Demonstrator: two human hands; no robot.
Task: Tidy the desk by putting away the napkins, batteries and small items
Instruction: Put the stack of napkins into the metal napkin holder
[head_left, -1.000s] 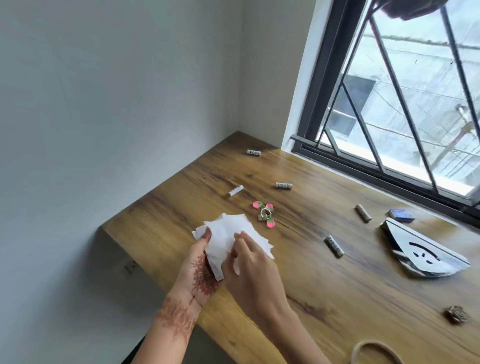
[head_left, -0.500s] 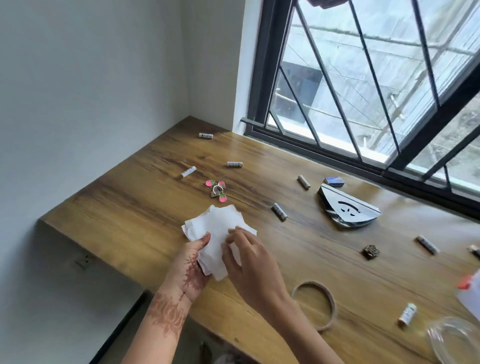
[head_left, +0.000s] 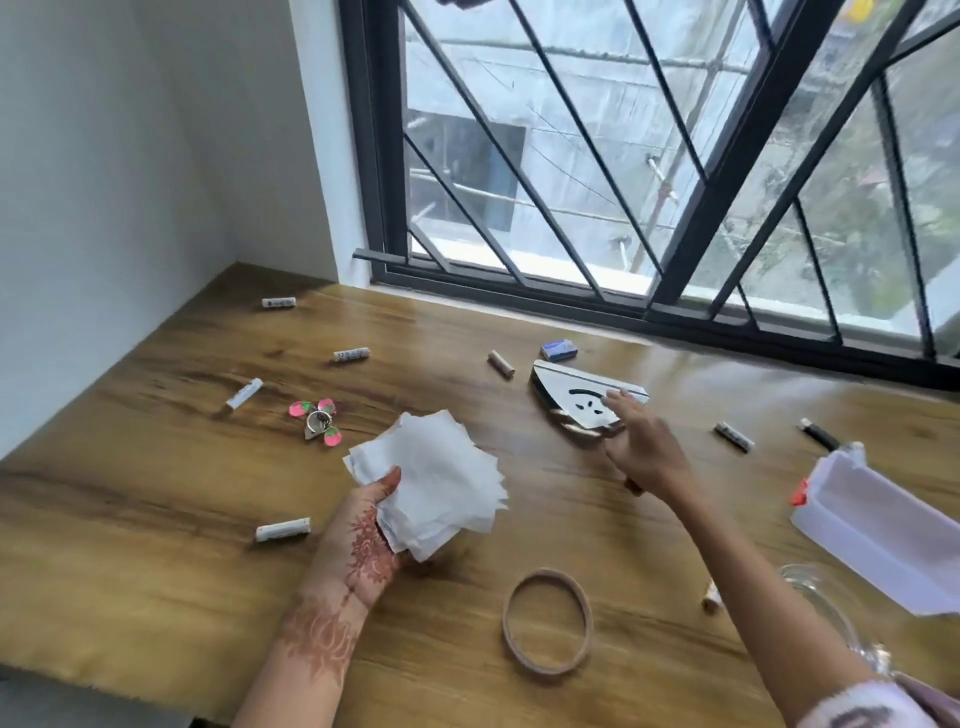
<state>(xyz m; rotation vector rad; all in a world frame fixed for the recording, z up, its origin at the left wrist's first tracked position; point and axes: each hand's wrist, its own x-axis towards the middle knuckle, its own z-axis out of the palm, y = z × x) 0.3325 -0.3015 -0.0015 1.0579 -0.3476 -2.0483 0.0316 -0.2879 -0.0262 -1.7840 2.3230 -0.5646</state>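
Observation:
My left hand (head_left: 363, 535) grips a fanned stack of white napkins (head_left: 436, 483) just above the wooden desk (head_left: 156, 493). My right hand (head_left: 641, 444) is stretched out with straight fingers, its tips over the near edge of the metal napkin holder (head_left: 576, 395), which lies on its side near the window. Several batteries lie scattered: one by my left wrist (head_left: 282, 530), some at the far left (head_left: 243, 393), one beyond the holder (head_left: 500, 364), one to the right (head_left: 733, 436). A pink strawberry keyring (head_left: 317, 420) lies beside the napkins.
A white plastic box (head_left: 878, 530) with a red clasp stands at the right edge, a clear glass jar (head_left: 826, 608) below it. A tan ring band (head_left: 547, 619) lies near the front. A blue eraser (head_left: 559, 349) and a dark pen (head_left: 818, 434) lie near the window frame.
My right hand let go of the napkins and reached right to the napkin holder. My left hand now holds the stack alone. The view swung right, showing the box and jar.

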